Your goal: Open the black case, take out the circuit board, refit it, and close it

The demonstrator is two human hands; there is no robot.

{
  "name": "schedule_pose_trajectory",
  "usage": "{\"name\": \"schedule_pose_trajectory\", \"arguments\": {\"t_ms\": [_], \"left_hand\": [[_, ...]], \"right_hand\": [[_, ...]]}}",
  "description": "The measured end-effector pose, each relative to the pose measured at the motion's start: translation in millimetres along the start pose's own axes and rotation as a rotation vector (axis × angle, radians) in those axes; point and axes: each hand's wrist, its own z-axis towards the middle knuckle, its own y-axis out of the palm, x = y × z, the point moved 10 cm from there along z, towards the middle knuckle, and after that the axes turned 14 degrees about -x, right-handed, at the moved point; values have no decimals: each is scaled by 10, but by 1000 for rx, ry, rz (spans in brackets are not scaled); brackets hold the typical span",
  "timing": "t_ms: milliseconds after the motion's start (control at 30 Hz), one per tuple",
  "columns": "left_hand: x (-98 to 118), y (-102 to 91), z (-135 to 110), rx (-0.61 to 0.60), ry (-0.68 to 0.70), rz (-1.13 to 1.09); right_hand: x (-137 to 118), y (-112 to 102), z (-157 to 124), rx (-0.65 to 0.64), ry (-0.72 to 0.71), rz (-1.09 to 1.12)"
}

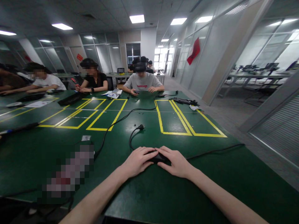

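Green bench (163, 193), matte top, marked with yellow tape outlines (174, 123) in two groups, one left of centre and one right. Room: open office with glass partition walls, grey ceiling with lit panels, one red flag (193, 51) on the right-hand glass.

Item held: black device (158, 158), one, small and low, dark and smooth. It lies flat on the bench at the near centre, mostly covered by fingers, so its exact shape cannot be told.

Left hand (140, 160): one, bare, grip narrow, fingers curled over the device's left side and holding it.
Right hand (176, 162): one, bare, grip narrow, fingers laid over the device's right side and holding it. The fingertips of both hands nearly meet on top.

Cables, black, three in the near half:
- plug lead (130, 140), looping from the hands to one plug (140, 127) lying loose just beyond them
- side lead (215, 151), running right from the hands to the bench edge
- long lead (116, 123), crossing from the left toward the far side

Other items:
- one white label (86, 137), left of the plug
- one black bar-shaped unit (184, 100), far right, beside the tape outlines

Seated people at the far side: three clearly shown, others behind them, too small to count.
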Motion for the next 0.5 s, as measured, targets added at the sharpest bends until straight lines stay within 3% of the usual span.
{"name": "schedule_pose_trajectory", "arguments": {"t_ms": [100,500], "left_hand": [[-35,-5,8,-12,-16,-32],[-82,-133,16,17,-39,-157]], "right_hand": [[20,-4,17,-31,-5,87],[4,30,26,-107,28,-26]]}}
